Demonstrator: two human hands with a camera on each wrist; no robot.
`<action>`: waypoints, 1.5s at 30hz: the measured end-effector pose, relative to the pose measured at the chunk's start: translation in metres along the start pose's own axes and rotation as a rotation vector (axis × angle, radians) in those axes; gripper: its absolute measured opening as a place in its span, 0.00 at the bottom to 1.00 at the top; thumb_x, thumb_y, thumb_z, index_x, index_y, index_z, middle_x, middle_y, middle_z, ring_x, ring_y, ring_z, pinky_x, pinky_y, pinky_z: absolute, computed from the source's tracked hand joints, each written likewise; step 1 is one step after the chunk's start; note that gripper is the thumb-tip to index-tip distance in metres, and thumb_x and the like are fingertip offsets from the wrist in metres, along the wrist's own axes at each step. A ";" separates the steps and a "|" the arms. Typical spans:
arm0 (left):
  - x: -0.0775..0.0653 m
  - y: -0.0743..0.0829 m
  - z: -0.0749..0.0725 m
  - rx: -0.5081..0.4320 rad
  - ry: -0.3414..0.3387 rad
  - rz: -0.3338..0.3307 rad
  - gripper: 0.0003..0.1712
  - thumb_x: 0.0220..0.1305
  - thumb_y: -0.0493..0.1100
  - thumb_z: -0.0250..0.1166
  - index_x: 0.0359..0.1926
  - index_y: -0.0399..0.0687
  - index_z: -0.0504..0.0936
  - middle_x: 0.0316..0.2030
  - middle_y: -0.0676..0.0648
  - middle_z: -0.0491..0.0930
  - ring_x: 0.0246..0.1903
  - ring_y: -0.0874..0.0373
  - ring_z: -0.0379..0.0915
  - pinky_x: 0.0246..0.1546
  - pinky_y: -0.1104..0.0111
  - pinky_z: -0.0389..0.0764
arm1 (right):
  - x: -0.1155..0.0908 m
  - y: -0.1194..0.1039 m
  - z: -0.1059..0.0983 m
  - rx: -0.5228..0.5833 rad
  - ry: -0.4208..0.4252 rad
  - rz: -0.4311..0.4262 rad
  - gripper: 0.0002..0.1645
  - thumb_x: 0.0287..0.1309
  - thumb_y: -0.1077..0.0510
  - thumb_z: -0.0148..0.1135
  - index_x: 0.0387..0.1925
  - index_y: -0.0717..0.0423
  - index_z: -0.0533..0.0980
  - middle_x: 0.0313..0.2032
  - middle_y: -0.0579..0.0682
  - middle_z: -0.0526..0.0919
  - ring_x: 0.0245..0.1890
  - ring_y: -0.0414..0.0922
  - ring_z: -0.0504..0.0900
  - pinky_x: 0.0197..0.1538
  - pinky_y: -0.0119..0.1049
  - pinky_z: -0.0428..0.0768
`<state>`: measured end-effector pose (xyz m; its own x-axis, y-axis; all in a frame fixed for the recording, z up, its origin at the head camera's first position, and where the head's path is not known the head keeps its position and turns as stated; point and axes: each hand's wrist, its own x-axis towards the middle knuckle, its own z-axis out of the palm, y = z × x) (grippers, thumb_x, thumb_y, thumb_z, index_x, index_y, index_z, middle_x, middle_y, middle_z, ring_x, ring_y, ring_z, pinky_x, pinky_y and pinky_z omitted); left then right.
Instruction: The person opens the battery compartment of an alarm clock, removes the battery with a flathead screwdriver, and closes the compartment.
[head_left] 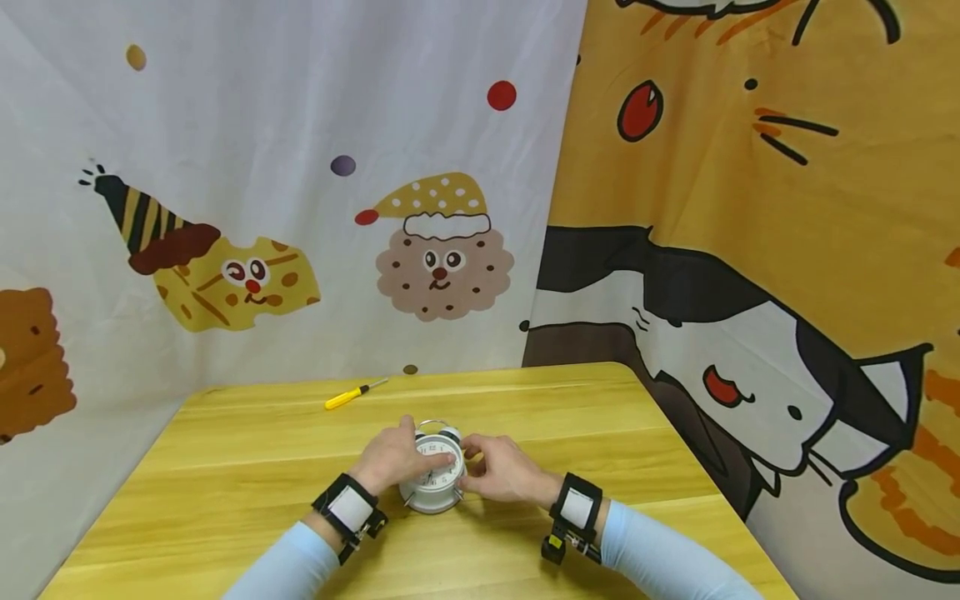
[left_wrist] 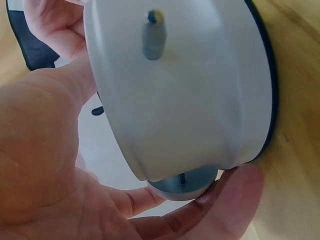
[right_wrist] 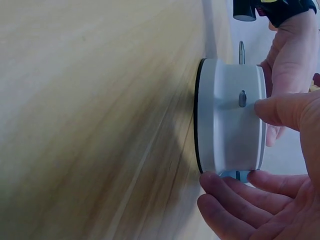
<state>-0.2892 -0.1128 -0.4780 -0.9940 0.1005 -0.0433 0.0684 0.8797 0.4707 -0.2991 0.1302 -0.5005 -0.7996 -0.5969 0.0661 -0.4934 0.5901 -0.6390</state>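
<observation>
The left hand (head_left: 390, 458) grips the clock (head_left: 432, 501) — thumb across the dial (head_left: 437, 478), fingers bent round a bell (left_wrist: 175, 188). The right hand (head_left: 508, 471) holds the other side, thumb and bent fingers apart. The clock lies face up on the table (head_left: 225, 483); beyond — a screwdriver (head_left: 347, 397).

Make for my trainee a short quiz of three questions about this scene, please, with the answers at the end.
1. Choose one: What colour is the handle of the screwdriver on the table? A) red B) yellow C) blue
2. Pick the word: In the head view, which part of the clock is lower in the picture, the bells or the legs?
3. True or false: The thumb of the right hand lies across the face of the clock.

Key:
1. B, yellow.
2. The legs.
3. False; the left hand does this.
</observation>
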 end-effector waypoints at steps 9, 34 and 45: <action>0.001 0.004 0.006 -0.005 0.005 -0.006 0.63 0.60 0.76 0.79 0.71 0.27 0.71 0.40 0.34 0.86 0.34 0.49 0.82 0.31 0.60 0.84 | -0.003 -0.001 -0.002 -0.047 -0.015 -0.063 0.40 0.65 0.48 0.82 0.73 0.55 0.77 0.67 0.55 0.88 0.53 0.51 0.94 0.53 0.31 0.90; -0.026 -0.019 0.007 0.044 -0.039 0.477 0.50 0.74 0.67 0.73 0.81 0.40 0.72 0.82 0.24 0.64 0.61 0.32 0.87 0.62 0.39 0.88 | -0.014 -0.001 -0.002 -0.271 -0.064 -0.079 0.72 0.44 0.42 0.94 0.86 0.51 0.64 0.70 0.51 0.81 0.60 0.45 0.85 0.65 0.41 0.86; -0.032 -0.036 0.002 0.068 -0.192 0.538 0.69 0.51 0.65 0.90 0.87 0.52 0.65 0.90 0.34 0.53 0.80 0.28 0.70 0.73 0.35 0.79 | -0.013 0.003 -0.001 -0.239 -0.063 -0.091 0.73 0.48 0.44 0.93 0.88 0.49 0.59 0.75 0.52 0.80 0.70 0.47 0.84 0.74 0.49 0.84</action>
<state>-0.2601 -0.1468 -0.4951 -0.7850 0.6191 0.0240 0.5716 0.7087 0.4134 -0.2903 0.1405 -0.5023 -0.7286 -0.6821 0.0622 -0.6355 0.6394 -0.4328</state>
